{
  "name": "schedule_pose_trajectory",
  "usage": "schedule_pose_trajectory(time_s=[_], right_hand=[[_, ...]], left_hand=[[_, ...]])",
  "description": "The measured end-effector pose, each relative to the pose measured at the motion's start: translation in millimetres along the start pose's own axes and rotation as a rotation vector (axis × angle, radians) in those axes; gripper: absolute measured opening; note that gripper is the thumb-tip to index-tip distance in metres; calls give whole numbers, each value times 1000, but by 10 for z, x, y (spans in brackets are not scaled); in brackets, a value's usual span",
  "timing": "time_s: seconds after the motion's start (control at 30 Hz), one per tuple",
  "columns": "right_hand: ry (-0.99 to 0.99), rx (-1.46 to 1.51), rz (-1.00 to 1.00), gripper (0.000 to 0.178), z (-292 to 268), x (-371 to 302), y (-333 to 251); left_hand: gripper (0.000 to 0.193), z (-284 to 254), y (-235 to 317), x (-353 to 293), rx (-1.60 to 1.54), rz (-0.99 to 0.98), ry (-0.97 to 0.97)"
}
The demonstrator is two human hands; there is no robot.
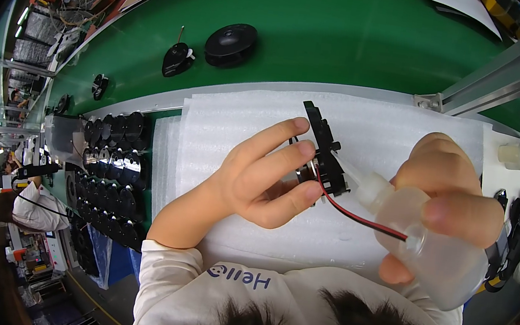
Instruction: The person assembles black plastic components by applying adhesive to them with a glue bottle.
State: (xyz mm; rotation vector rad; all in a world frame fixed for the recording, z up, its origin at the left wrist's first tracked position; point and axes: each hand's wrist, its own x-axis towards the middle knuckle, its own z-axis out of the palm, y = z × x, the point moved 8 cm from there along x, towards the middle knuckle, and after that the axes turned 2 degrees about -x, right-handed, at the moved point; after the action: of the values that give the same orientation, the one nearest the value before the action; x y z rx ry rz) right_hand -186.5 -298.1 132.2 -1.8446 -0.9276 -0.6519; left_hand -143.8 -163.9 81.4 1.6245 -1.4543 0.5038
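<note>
Gripping the part (325, 150) in your left hand (261, 179), likely to steady it; right hand (455, 186) clasps bottle (439, 266), seemingly tilted to aim nozzle (351, 172) ten o'clock.

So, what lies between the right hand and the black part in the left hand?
In the head view, the neck and tapered nozzle of the squeeze bottle in the right hand lie there; red and black wires curve below.

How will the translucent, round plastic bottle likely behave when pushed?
The bottle would probably flex, since its translucent wall looks like soft plastic. Laid on its side, its rounded body may roll. It seems light, as only the right hand grips it.
</note>
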Motion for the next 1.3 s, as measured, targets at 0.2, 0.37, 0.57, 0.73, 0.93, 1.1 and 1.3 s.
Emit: schedule_pose_trajectory(time_s=[0.2, 0.37, 0.57, 0.73, 0.93, 1.1, 1.3], right_hand=[[-53, -31, -2, 53, -3, -2, -31], [-18, -23, -24, 51, 76, -40, -24], [26, -42, -37, 46, 73, -86, -49], [105, -74, -123, 44, 112, -107, -73], [128, -60, -201, 45, 109, -123, -80], [138, -100, -237, 45, 115, -141, -100], [126, -136, -257, 43, 134, -161, -142]], left_hand=[[40, 26, -25, -1, -32, -17, -27], [33, -41, 17, -48, 23, 96, 70], [34, 8, -122, -125, -135, -124, 88], [44, -38, -116, -144, -33, 7, 153], [57, -60, -78, -120, 21, 64, 227], [64, -79, -100, -108, 2, 46, 218], [75, -73, -104, -91, -43, 3, 121]])
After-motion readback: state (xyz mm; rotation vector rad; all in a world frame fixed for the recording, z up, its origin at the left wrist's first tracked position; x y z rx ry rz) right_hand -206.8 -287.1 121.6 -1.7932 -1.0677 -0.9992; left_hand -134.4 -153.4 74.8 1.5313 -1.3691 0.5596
